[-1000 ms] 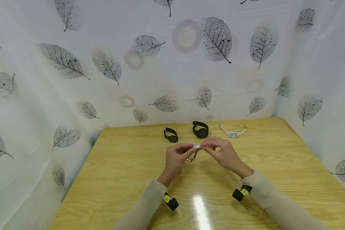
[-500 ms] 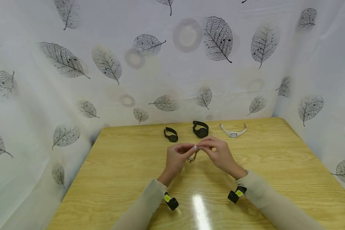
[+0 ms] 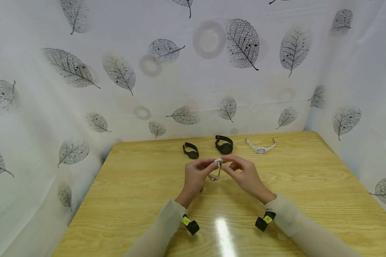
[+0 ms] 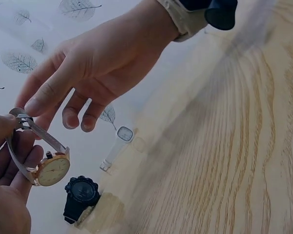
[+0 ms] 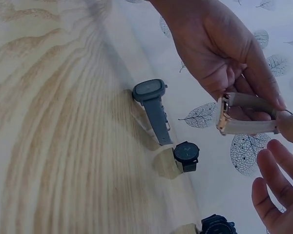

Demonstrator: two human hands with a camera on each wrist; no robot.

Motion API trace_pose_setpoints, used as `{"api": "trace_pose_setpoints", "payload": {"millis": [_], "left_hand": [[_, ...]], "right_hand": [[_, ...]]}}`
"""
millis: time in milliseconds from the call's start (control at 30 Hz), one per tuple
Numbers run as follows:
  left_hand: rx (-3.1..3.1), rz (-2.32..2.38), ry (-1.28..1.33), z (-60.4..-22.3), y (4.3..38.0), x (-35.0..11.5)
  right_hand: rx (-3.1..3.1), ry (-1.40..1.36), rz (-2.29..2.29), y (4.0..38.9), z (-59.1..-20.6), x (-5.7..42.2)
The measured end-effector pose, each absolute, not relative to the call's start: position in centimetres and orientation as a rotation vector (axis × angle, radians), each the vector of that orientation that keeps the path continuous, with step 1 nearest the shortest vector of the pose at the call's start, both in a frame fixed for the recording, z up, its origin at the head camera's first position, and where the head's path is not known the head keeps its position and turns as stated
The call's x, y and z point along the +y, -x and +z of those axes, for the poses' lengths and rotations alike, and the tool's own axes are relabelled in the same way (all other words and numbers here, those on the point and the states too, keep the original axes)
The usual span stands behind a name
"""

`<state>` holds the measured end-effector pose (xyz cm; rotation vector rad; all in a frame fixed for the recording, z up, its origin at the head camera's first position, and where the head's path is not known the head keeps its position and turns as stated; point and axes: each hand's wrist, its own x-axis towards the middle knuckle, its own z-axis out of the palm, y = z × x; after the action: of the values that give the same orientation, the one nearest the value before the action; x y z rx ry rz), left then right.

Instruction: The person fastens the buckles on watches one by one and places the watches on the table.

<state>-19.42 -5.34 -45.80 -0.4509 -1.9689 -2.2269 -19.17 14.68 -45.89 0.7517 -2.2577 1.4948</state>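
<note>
A wristwatch (image 4: 53, 170) with a rose-gold case, pale dial and whitish strap is held above the table, its strap bent into a loop. My left hand (image 3: 194, 176) grips the strap near the buckle (image 4: 23, 118) between thumb and fingers. From the other side, my right hand (image 3: 246, 176) pinches the strap end at the buckle with thumb and forefinger. In the right wrist view, the looped strap (image 5: 251, 126) lies between both hands, with the case hanging away from the buckle. Fingers partly cover the strap's tip, so how far it is threaded cannot be told.
Along the back of the wooden table (image 3: 141, 200) lie a small black watch (image 3: 191, 151), a larger black watch (image 3: 224, 145) and a white watch (image 3: 260, 150). A grey watch (image 5: 150, 92), mostly hidden in the head view, lies near my left hand. A leaf-print curtain (image 3: 180, 85) stands behind.
My right hand has moved slightly left, closer to my left hand, and its thumb has dropped lower. The strap end between the fingers now stands more upright. The left hand stays nearly in place.
</note>
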Motion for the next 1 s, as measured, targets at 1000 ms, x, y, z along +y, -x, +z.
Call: {"api": "trace_pose_setpoints", "payload": {"millis": [1000], "left_hand": [[-2.009,-2.168,0.411,-45.92,19.05,-5.23]], "right_hand": [[-2.185,-0.892,1.416,19.45,-46.33,14.22]]}}
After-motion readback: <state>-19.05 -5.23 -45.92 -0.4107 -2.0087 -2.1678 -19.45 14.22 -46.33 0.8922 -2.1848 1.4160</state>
